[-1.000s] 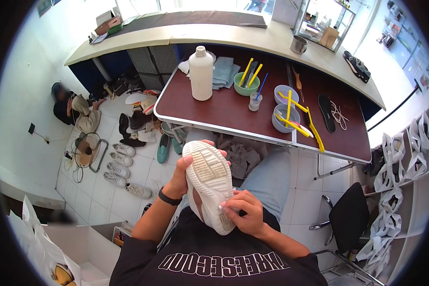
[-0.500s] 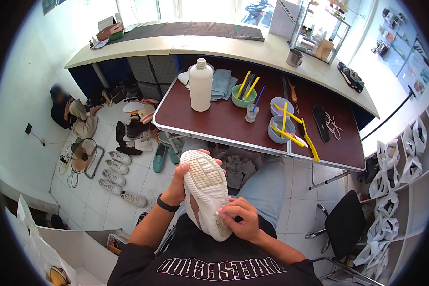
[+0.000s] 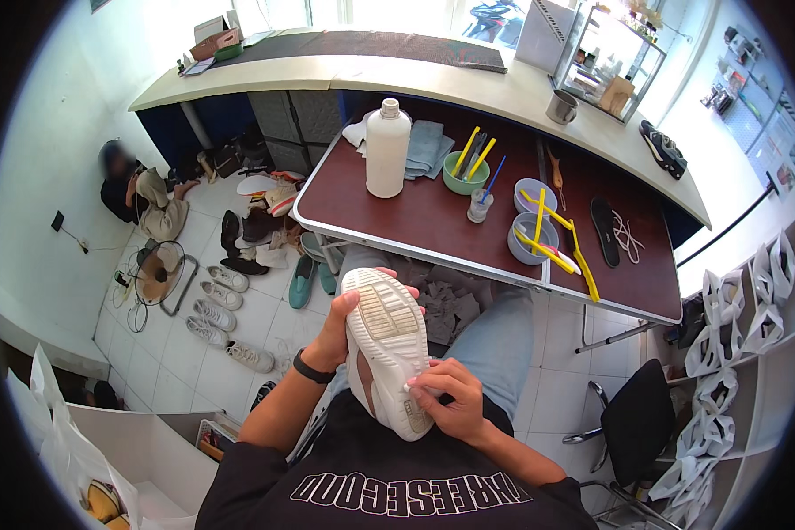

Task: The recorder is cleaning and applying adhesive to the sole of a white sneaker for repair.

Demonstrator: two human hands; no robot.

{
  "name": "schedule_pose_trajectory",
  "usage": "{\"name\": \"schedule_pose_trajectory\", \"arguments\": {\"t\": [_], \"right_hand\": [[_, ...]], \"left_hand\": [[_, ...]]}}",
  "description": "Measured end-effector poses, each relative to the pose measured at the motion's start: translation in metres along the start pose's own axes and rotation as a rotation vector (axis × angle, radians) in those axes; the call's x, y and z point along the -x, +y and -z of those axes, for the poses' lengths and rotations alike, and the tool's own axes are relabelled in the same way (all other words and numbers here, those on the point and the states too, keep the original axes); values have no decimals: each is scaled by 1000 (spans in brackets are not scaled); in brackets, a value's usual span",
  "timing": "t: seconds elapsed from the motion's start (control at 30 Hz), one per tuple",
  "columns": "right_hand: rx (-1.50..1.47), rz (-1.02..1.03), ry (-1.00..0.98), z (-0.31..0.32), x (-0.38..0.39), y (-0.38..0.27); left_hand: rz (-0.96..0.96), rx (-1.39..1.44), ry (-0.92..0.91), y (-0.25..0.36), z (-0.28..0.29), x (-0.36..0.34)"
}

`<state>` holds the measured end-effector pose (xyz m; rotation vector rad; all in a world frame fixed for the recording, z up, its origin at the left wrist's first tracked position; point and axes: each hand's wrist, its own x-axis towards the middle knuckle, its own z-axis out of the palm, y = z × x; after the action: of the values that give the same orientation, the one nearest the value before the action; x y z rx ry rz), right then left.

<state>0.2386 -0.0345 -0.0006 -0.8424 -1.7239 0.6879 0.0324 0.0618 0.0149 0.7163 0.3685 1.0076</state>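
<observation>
1 head-worn fisheye view, steeply downward, close over the lap.

Both hands (image 3: 340, 331) (image 3: 450, 402) hold white shoe (image 3: 389, 349), sole up.

My left hand (image 3: 340, 331) hides the shoe's (image 3: 389, 349) left side, and its fingers curl out of sight behind the toe. My right hand (image 3: 450, 397) covers the heel's right edge; what its fingers (image 3: 415, 382) pinch is too small to tell. The shoe's upper faces away from me. The far right shelves (image 3: 751, 291) blur at the rim.
</observation>
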Motion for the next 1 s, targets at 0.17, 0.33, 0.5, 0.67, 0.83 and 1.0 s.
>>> {"name": "schedule_pose_trajectory", "arguments": {"t": [0.17,0.33,0.5,0.67,0.83,1.0], "right_hand": [[3,11,18,-2,-1,1],[-1,19,22,-2,-3,1],[7,22,18,0,-2,1],[-22,44,30,0,4,3],[-27,35,47,1,7,3],[-26,50,32,3,8,3]], "left_hand": [[-6,17,-2,-1,3,-1],[-18,12,2,0,2,-2],[-13,9,10,-1,2,-1],[-4,18,4,-5,4,-3],[4,-3,14,-5,-1,-3],[-9,0,16,-6,-3,-2]]}}
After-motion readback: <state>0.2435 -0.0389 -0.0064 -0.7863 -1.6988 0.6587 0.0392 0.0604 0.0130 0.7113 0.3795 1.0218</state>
